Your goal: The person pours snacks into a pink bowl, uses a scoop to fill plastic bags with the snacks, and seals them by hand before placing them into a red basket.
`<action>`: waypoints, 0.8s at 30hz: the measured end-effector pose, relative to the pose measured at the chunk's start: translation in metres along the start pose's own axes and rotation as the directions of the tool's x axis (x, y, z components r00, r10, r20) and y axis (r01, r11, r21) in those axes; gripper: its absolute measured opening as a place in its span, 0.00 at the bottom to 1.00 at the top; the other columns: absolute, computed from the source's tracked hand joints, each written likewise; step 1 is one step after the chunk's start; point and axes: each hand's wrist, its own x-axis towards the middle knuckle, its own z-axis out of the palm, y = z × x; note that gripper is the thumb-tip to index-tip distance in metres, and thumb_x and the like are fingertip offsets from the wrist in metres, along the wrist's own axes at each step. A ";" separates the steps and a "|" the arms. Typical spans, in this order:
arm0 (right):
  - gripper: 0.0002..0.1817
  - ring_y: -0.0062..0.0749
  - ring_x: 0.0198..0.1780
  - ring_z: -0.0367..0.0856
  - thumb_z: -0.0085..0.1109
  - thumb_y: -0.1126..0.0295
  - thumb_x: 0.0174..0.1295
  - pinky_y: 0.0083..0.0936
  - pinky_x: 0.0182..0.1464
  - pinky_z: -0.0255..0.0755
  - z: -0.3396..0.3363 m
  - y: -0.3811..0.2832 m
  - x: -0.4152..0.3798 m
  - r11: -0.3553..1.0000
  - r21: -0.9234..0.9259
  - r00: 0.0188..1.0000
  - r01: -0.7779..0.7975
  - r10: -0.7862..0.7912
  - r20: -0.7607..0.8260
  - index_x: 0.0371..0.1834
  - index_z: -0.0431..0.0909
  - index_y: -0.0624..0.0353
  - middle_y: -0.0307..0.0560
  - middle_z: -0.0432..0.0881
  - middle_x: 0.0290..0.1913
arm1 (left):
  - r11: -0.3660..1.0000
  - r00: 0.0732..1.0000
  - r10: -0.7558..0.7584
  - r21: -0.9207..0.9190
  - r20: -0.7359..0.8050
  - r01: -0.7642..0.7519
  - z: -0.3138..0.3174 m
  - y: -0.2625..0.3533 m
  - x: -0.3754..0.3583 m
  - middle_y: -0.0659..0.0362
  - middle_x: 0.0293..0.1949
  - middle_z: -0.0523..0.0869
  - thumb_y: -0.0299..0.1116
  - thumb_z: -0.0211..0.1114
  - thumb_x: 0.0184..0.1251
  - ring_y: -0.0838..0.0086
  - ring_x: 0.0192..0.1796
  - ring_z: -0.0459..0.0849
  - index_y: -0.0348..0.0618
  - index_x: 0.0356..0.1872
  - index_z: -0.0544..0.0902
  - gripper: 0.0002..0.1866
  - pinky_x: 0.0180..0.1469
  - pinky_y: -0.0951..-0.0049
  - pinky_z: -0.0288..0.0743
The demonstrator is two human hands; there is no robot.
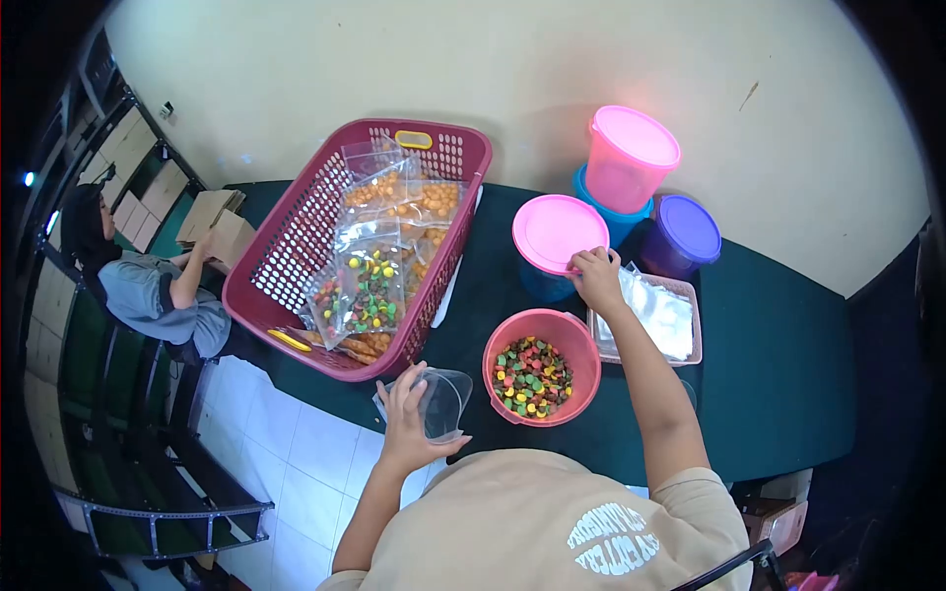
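My left hand (409, 419) is wrapped around a clear plastic cup (448, 402), held tilted at the table's near edge, beside the basket. My right hand (597, 280) grips the edge of a pink lid (560, 232), which sits on a dark blue tub (544, 284). Between my hands stands an open pink bucket (591, 366), partly filled with small green, yellow, red and brown candies (532, 377). The fingertips of my right hand are partly hidden.
A maroon basket (258, 313) holds several bags of snacks (370, 286). Behind are a pink tub (631, 163) on a blue one (613, 209), and a purple tub (680, 236). Plastic bags (655, 317) fill a tray (697, 340). A co-worker (158, 295) handles cardboard boxes (232, 238) at left.
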 end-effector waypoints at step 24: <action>0.24 0.32 0.23 0.82 0.58 0.48 0.63 0.28 0.21 0.76 -0.046 0.087 -0.366 -0.145 0.113 -0.046 -0.983 0.792 0.608 0.42 0.69 0.62 0.50 0.82 0.30 | 0.993 0.989 -0.074 0.099 0.131 0.061 0.039 0.024 0.040 0.53 0.70 0.60 0.49 0.81 0.33 0.51 0.72 0.59 0.59 0.69 0.54 0.59 0.69 0.29 0.34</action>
